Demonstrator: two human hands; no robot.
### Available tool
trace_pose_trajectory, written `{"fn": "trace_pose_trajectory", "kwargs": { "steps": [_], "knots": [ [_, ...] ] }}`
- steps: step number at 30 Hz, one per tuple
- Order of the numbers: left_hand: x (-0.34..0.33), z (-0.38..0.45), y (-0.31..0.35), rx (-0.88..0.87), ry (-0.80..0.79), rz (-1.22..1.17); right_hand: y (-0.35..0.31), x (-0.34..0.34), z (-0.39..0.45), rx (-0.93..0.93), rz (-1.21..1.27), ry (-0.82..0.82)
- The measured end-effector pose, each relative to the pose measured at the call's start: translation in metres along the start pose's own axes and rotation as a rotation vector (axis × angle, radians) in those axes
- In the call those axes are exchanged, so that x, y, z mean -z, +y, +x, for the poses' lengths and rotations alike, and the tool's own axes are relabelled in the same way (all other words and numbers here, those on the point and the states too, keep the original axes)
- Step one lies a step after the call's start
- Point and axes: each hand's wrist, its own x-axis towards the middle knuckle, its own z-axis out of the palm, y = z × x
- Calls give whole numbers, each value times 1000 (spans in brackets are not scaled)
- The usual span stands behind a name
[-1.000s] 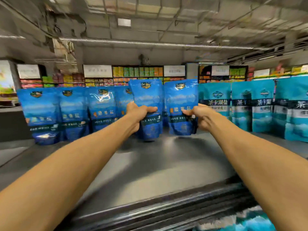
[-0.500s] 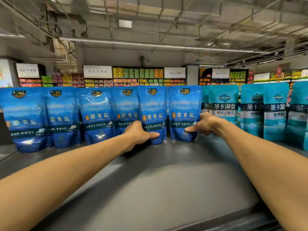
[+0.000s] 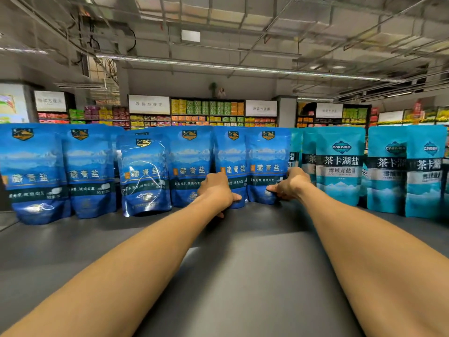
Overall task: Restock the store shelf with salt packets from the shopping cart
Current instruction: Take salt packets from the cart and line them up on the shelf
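both forearms bare to the frame's edge, left hand (image 3: 215, 190) and right hand (image 3: 291, 183) ungloved.

Grey shelf (image 3: 243, 276) is carrying one row of upright salt pouches along its back edge; front area is lying bare. Six dark blue packets (image 3: 143, 176) are standing side by side from far left to centre, some overlapping neighbours. Teal packets (image 3: 340, 166) are standing to their right, touching the last blue one and running on to the right edge.

Bright ceiling strip light (image 3: 218, 65), glare on glossy packets (image 3: 143, 176), edges warped, softly blurred.
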Motion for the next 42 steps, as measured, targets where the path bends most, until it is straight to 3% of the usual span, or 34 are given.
{"fn": "trace_pose_trajectory", "kwargs": {
  "steps": [5,14,20,25,31,36,42],
  "knots": [
    [8,4,-6,-38,-4,210,1,-5,5,24,-48,9],
    [6,2,-17,-170,16,359,0,0,-2,-6,21,-27],
    [44,-28,-71,-309,186,349,-25,8,-30,103,-174,-40],
    [79,-43,-128,-185,219,350,-49,-9,-54,119,-258,-113],
    [105,-42,-178,2,227,303,-94,-77,-95,332,-418,-495],
    [101,-27,-189,82,130,140,-124,-146,-111,408,-420,-471],
    [91,-18,-189,246,14,-288,-129,-180,-104,297,-324,-412]
  ]
}}
